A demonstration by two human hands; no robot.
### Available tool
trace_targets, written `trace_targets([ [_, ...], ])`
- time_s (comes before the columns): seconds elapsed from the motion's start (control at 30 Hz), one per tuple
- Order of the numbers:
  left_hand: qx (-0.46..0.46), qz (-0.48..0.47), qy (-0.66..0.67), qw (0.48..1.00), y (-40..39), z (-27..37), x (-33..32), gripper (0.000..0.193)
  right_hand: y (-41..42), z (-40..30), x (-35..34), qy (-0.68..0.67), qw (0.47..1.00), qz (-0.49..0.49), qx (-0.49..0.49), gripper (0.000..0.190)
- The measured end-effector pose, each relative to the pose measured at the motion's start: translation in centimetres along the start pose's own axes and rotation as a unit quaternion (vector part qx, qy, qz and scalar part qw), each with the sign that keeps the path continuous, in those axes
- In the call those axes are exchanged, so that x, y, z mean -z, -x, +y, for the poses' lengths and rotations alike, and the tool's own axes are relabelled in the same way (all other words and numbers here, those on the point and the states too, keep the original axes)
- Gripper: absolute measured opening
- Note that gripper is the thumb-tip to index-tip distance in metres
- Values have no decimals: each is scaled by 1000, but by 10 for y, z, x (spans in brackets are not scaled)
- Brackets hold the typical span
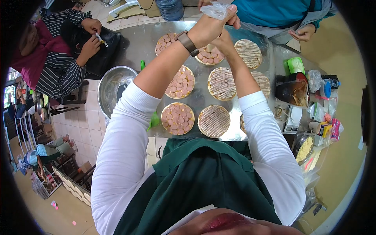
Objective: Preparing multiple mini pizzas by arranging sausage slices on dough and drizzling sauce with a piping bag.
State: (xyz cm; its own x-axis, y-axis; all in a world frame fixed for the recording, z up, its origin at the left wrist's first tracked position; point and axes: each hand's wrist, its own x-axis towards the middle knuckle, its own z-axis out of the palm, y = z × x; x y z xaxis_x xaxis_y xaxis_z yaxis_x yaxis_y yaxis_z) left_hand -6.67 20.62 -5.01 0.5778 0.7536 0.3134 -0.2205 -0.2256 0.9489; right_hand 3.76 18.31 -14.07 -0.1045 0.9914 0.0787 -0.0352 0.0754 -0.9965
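My left hand [207,30], with a watch on the wrist, grips the gathered top of a clear plastic piping bag [216,11]. My right hand [223,42] closes around the bag lower down, its fingers partly hidden. Under the hands, a pizza [209,57] topped with pink sausage slices shows below the bag's pale tip. Nearer me lie more sausage-topped pizzas, one in the middle [179,82] and one at the front [177,119]. To their right, several pizzas bear white sauce lines, among them a middle one [222,83] and a front one [214,121].
The pizzas rest on a steel table [132,44]. A large metal bowl [113,91] stands at its left edge, near a green-handled utensil [142,64]. At right are a kitchen scale [293,119] and a bowl of yellow shreds [305,148]. Co-workers stand at far right and left.
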Motion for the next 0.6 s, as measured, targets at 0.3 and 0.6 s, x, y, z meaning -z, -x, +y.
trace_targets([
  [0.3,31,15,17,999,-10,-24,38,44,-59,54,-2,-48,997,-28,-44,43],
  [0.6,67,39,-22,997,-9,-41,64,44,-103,86,-16,-95,991,81,56,49],
])
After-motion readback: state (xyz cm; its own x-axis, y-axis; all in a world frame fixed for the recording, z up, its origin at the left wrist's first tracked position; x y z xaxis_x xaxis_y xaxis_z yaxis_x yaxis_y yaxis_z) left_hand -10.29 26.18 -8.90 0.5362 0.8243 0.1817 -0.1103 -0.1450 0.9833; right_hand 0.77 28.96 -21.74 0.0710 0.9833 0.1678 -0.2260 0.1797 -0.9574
